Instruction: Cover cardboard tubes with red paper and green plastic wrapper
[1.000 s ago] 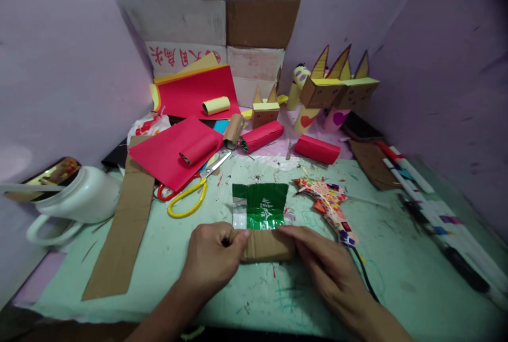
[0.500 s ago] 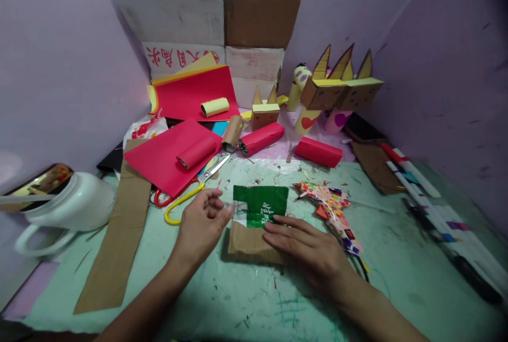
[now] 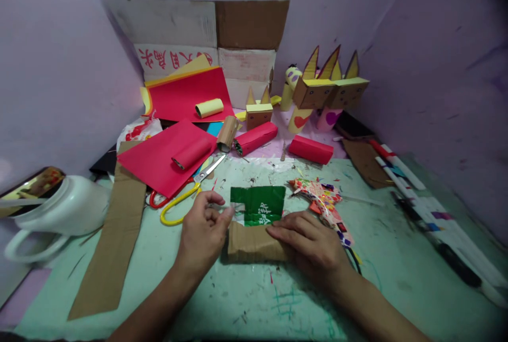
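A folded piece of cardboard (image 3: 254, 246) lies in front of me, its brown flap towards me and a green printed face with white characters at the back. My right hand (image 3: 313, 246) grips its right part, fingertips on the fold; the thumb is mostly hidden. Beside the left edge is my left hand (image 3: 206, 225), fingers loosely curled and apart, with its thumb tip close to the cardboard. Whether that thumb touches it I cannot tell. Yellow-handled scissors (image 3: 180, 209) lie just behind my left hand. A colourfully patterned glue gun (image 3: 321, 199) rests behind my right hand.
Red paper sheets (image 3: 159, 156) and several paper-covered rolls (image 3: 256, 138) lie towards the back. Cardboard animal figures (image 3: 313, 93) stand at the back right. A long cardboard strip (image 3: 111, 246) and a tipped white mug (image 3: 85, 204) are at left, markers (image 3: 400, 167) at right.
My right fingers have bent and drawn in at the fold, where they lay flatter before. My left hand stays beside the left edge. The whole view has shifted slightly.
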`<state>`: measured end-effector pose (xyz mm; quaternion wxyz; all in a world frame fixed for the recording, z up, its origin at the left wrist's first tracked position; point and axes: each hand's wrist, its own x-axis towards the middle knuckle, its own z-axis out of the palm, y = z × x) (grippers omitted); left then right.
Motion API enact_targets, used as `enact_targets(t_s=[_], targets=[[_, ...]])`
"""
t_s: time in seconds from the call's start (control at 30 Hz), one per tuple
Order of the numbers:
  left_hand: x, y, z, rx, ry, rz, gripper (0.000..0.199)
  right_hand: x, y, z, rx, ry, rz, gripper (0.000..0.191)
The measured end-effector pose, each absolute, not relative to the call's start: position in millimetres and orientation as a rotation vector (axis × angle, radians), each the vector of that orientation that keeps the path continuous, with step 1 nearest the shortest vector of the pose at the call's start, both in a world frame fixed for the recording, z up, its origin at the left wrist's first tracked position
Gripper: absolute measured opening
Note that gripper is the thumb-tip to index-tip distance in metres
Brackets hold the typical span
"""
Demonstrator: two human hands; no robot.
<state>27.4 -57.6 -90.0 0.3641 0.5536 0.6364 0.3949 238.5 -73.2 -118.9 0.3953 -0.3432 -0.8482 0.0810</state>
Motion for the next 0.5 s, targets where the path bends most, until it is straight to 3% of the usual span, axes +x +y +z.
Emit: enact_targets(t_s=[0.27, 0.33, 0.43, 0.5], targets=[[23.0, -110.4, -84.1, 1.947, 1.443, 0.911, 0.006, 244.2, -117.3, -80.0, -0.935, -2.125, 0.519, 0.054], [25.0, -121.6, -87.9, 2.221, 1.332, 0.948, 0.014, 239.4, -130.5, -78.5, -1.003, -2.183, 0.499, 0.047], [29.9, -135.1, -99.1, 2.585, 1.210, 0.976, 0.018, 228.9, -143.5, -92.7, -0.978, -2.235, 0.336, 0.022], [32.8, -142.1, -109.5, 2.717, 1.176, 1.002, 0.018, 223.6, -149.1, -106.7, -0.967, -2.198, 0.213, 0.023]])
